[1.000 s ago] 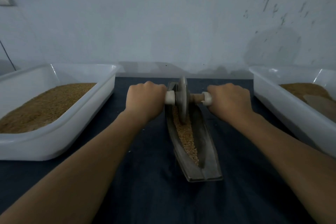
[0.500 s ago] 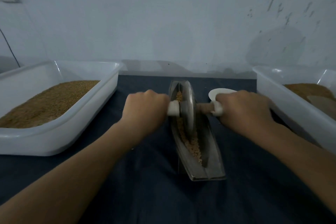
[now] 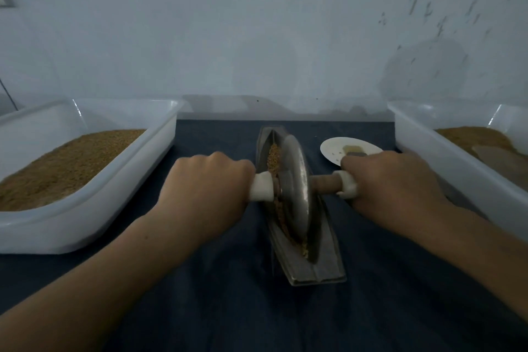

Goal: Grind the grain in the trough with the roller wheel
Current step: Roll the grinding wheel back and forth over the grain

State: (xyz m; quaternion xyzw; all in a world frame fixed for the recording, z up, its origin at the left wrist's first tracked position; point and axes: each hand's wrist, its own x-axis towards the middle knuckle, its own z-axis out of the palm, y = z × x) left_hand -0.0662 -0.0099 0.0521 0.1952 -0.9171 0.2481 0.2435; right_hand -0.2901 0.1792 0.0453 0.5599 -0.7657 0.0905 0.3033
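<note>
A narrow boat-shaped metal trough (image 3: 328,248) lies lengthwise on the dark cloth in the middle. Brown grain (image 3: 273,158) fills its groove. A metal roller wheel (image 3: 295,188) stands upright in the groove at about mid-length, on a wooden axle with white end caps. My left hand (image 3: 208,194) is closed on the left end of the axle. On the right end my right hand (image 3: 394,183) has the same grip. Grain near the wheel's foot is partly hidden by the disc.
A white plastic tub (image 3: 123,194) holding brown grain stands at the left. Another white tub (image 3: 445,160) with grain and a scoop stands at the right. A small white plate (image 3: 334,147) with a small block lies behind my right hand. The wall is close behind.
The wheel has rolled from the far end of the trough toward me to about its middle, both hands moving with it. The white plate behind my right hand has come into view.
</note>
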